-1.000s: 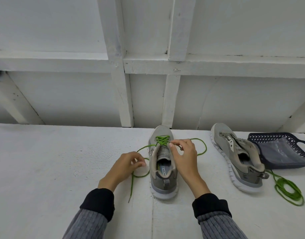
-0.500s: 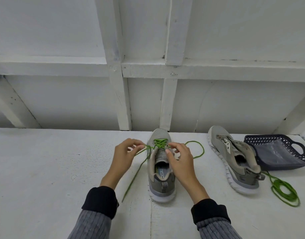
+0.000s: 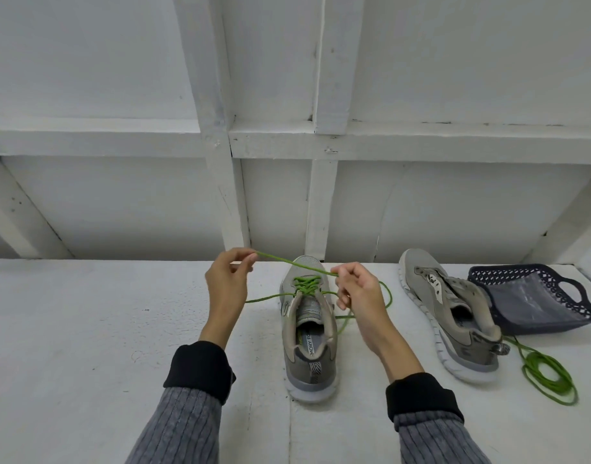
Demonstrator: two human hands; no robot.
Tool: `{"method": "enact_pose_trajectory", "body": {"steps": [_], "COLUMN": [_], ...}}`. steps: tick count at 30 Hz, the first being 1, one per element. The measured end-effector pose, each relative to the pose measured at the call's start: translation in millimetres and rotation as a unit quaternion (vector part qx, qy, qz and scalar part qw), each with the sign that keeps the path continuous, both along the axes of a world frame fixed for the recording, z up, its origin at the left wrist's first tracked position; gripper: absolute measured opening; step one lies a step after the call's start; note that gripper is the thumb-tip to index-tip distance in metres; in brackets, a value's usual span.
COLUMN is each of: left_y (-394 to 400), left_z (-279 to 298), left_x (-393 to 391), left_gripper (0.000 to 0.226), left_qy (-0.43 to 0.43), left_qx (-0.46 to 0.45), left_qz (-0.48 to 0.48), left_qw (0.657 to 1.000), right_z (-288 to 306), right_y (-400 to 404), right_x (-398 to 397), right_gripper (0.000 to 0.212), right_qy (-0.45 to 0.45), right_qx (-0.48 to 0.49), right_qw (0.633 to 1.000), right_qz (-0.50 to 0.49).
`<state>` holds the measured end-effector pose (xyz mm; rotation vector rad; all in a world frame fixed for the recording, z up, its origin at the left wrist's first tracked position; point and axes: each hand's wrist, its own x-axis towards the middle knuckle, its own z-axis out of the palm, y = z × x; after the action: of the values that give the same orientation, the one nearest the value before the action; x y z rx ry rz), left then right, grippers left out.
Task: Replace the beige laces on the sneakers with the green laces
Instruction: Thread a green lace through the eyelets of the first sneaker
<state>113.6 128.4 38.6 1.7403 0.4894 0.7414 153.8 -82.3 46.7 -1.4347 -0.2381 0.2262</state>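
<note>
Grey mesh sneaker (image 3: 309,333) mid-desk, half laced. My left hand (image 3: 227,283) and right hand (image 3: 357,294) both pinch the thin green lace (image 3: 294,262) taut above it. I'd even tension, then thread next eyelet.

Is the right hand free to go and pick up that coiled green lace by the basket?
Probably not right away. The right hand is pinching the green lace stretched over the middle sneaker. Once it lets go, the path looks open, though the second sneaker lies between it and the coiled green lace.
</note>
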Motion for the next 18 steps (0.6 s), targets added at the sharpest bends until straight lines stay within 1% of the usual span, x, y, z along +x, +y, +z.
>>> {"method": "enact_pose_trajectory", "body": {"steps": [2,4,5,7,8,9,11,12,13,15,18], "left_y": [6.3,8.7,8.6,4.3,-0.3,-6.9,-24.1,-32.1,-38.6,-43.4,-35.4], "left_z": [-9.4,-18.2,-22.4,-26.0,-25.0,-20.8,-8.3,-4.0,-1.7,-1.6,-8.7], "left_x": [-3.4,-5.4,-5.9,-6.7,-6.1,-5.3,-3.6,-2.3,-0.8,1.8,1.0], "left_gripper": [0.005,0.007,0.009,0.017,0.022,0.025,0.025,0.022,0.019,0.014,0.021], "left_qy": [0.026,0.06,0.074,0.08,0.07,0.059,0.072,0.085,0.087,0.065,0.043], "left_qx": [0.003,0.019,0.043,0.128,0.161,0.174,0.163,0.162,0.167,0.155,0.122], "left_qz": [0.032,0.038,0.033,0.003,-0.03,-0.082,-0.209,-0.258,-0.28,-0.258,-0.19], "left_qw": [0.999,0.997,0.996,0.989,0.984,0.979,0.962,0.949,0.941,0.952,0.973], "right_z": [-3.4,-8.1,-11.4,-16.3,-16.6,-15.5,-10.4,-7.8,-6.2,-6.3,-11.3], "right_y": [-6.9,-9.9,-10.2,-7.5,-5.0,-2.3,3.0,4.6,5.2,3.0,-7.1], "right_x": [5.6,8.1,8.8,9.1,8.7,7.8,5.1,3.8,3.1,4.0,6.8], "right_gripper": [0.018,0.013,0.01,0.007,0.009,0.01,0.01,0.01,0.009,0.008,0.007], "right_qy": [0.0,-0.006,-0.017,-0.051,-0.069,-0.083,-0.099,-0.102,-0.103,-0.1,-0.079], "right_qx": [-0.013,-0.052,-0.081,-0.135,-0.152,-0.162,-0.161,-0.151,-0.138,-0.118,-0.102], "right_qw": [1.0,0.998,0.995,0.988,0.984,0.982,0.982,0.983,0.985,0.988,0.99], "right_qz": [-0.021,-0.038,-0.049,-0.063,-0.057,-0.044,-0.014,-0.005,-0.003,-0.016,-0.052]}}
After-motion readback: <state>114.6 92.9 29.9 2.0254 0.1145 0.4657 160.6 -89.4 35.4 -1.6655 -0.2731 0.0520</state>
